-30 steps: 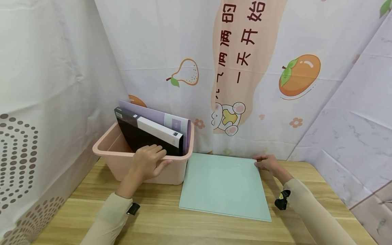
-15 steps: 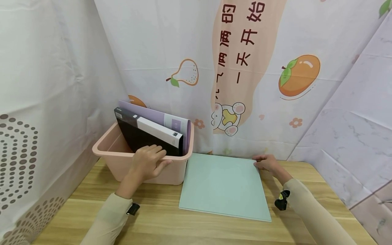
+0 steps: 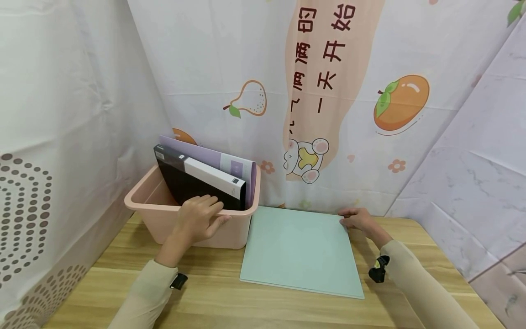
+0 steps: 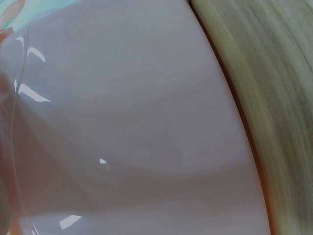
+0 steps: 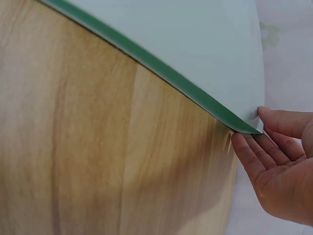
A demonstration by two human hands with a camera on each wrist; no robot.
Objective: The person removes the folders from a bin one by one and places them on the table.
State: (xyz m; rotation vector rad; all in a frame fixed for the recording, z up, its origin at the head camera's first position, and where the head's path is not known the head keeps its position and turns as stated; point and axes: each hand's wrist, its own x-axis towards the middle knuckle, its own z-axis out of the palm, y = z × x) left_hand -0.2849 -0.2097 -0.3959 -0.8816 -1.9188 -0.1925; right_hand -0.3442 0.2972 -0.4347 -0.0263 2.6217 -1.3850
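My left hand (image 3: pixel 199 217) grips the front rim of a pink plastic bin (image 3: pixel 164 224), fingers over the edge and thumb outside. Inside the bin a black binder (image 3: pixel 193 178) with a white spine label leans at a tilt, and behind it stands a purple folder (image 3: pixel 205 155). To the bin's right a mint-green folder (image 3: pixel 302 251) lies flat on the table. At its far right corner my right hand (image 3: pixel 359 218) pinches it. In the right wrist view the thumb is on top of the folder's corner and the fingers (image 5: pixel 249 152) are under it. The left wrist view is filled by the bin's wall (image 4: pixel 137 112).
A wood-grain table (image 3: pixel 213 306) carries everything. Behind it hangs a white printed curtain (image 3: pixel 197 59), close to the bin and the folder's back edge. More cloth (image 3: pixel 74 114) hangs along the left side, and marbled cloth (image 3: pixel 472 183) on the right.
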